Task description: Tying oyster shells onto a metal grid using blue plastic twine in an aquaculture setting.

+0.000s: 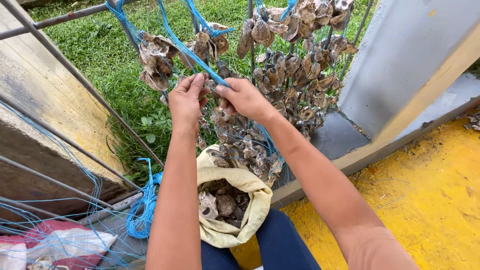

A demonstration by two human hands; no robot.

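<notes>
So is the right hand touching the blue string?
Touching. The head view shows the right hand pinching the blue string, which runs straight into its fingertips.

Green grass (107, 55) covers the far left ground beyond grey metal bars (75, 75). A coil of blue twine (142, 212) lies near left, beside red and white cloth (65, 242). Yellow painted floor (430, 195) spreads right, below a grey concrete pillar (405, 55).

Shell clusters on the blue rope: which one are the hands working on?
The low strand running from both hands down into the open sack. The other clusters hang untouched on the rail.
</notes>
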